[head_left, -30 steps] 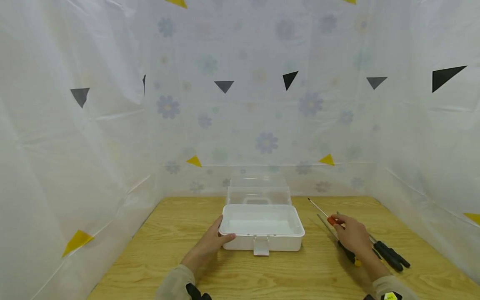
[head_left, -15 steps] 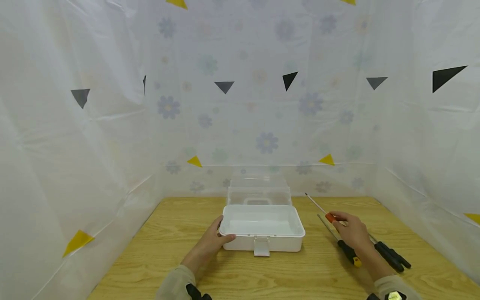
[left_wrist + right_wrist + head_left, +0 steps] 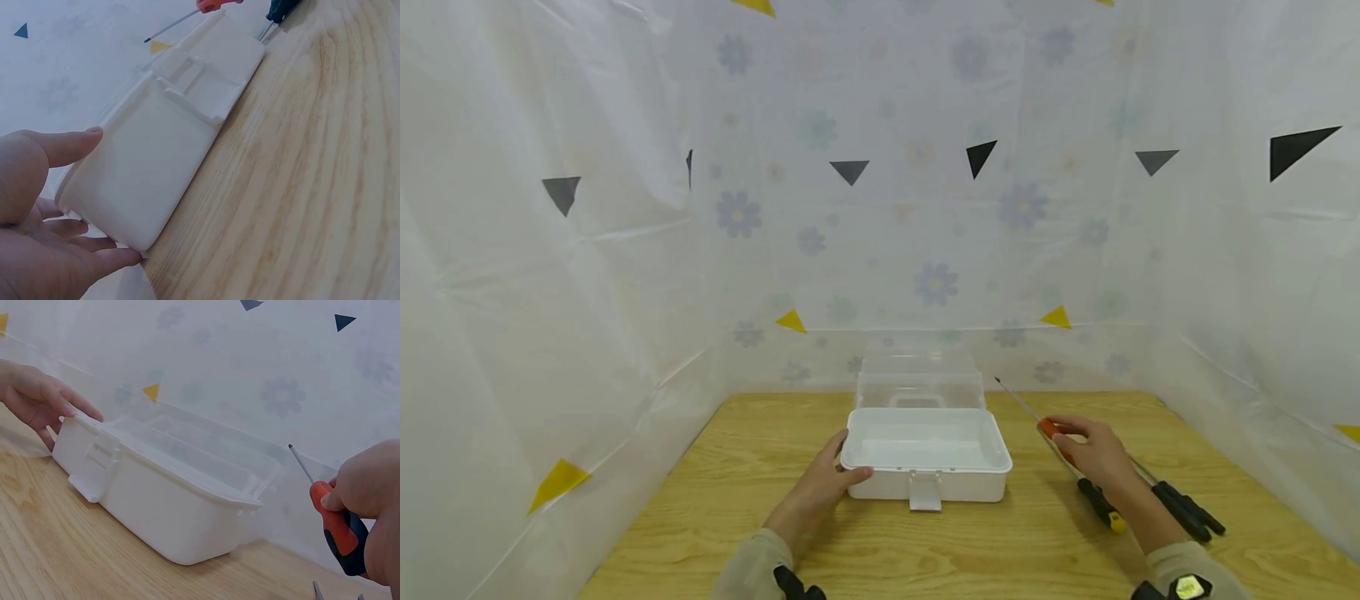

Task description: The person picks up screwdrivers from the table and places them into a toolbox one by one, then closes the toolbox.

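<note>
A white plastic box [image 3: 925, 454] [image 3: 162, 156] [image 3: 169, 487] stands open on the wooden table [image 3: 880, 550], its clear lid [image 3: 920, 379] raised at the back. My left hand [image 3: 823, 487] [image 3: 44, 219] holds the box's left end, thumb on the rim and fingers along the side. My right hand [image 3: 1093, 454] [image 3: 369, 500] grips a screwdriver with an orange and dark handle [image 3: 1047, 428] [image 3: 337, 528], lifted off the table to the right of the box, its thin shaft [image 3: 1015, 396] pointing up and to the back left.
Beside my right hand lie more screwdrivers: one with a black handle and yellow end [image 3: 1099, 505] and two with black handles [image 3: 1187, 510]. Translucent flowered sheeting [image 3: 925, 208] walls in the table at the back and both sides.
My right hand has lifted the orange-handled screwdriver off the table and carried it a little left toward the box. The left hand has stayed on the box.
</note>
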